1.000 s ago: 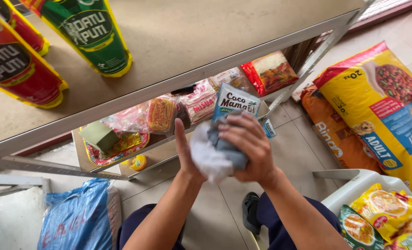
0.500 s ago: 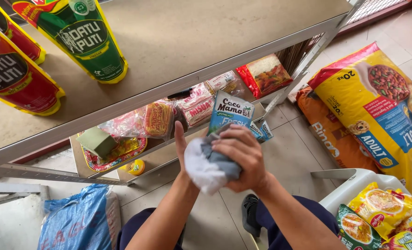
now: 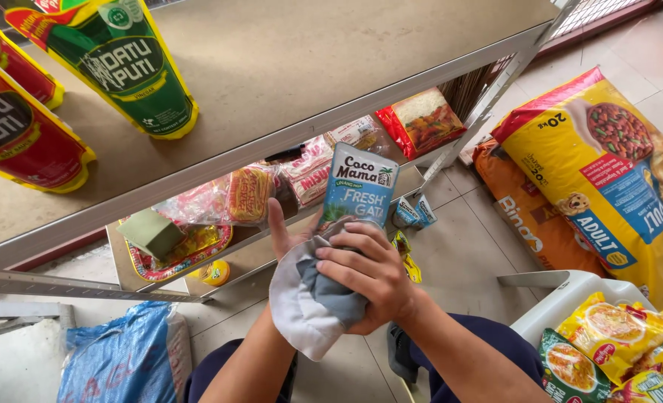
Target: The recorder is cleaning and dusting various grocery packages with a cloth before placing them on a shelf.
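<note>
My left hand (image 3: 290, 239) is under the blue-green carton (image 3: 359, 186), thumb up along its left edge, palm cupping the base; it grips the carton upright, in front of the lower shelf (image 3: 264, 250). My right hand (image 3: 369, 272) is closed around a grey-white cloth (image 3: 309, 306) and presses it against the lower front of the carton. The cloth bunches under my fingers and hangs off towards the near left.

State of the wipe, as I judge it: the cloth covers only the bottom part of the carton. The top and the printed face above my fingers are uncovered and look clean from here, though I cannot tell whether they have been wiped. The back is hidden.

Surroundings: the top shelf (image 3: 331, 67) is mostly bare, with a green pouch (image 3: 123, 63) and a red pouch (image 3: 14, 134) at its far left. The lower shelf holds wrapped snack packets (image 3: 234, 198), a green block (image 3: 150, 233) and a red packet (image 3: 421, 119) at the right. On the floor to the right lean a big yellow pet-food sack (image 3: 615, 172) and an orange sack (image 3: 529, 216). A white bin (image 3: 563, 298) at near right holds yellow snack bags (image 3: 615, 336). A blue sack (image 3: 123, 358) sits at near left.

Left to do, in my judgement: the upper carton and its back.
</note>
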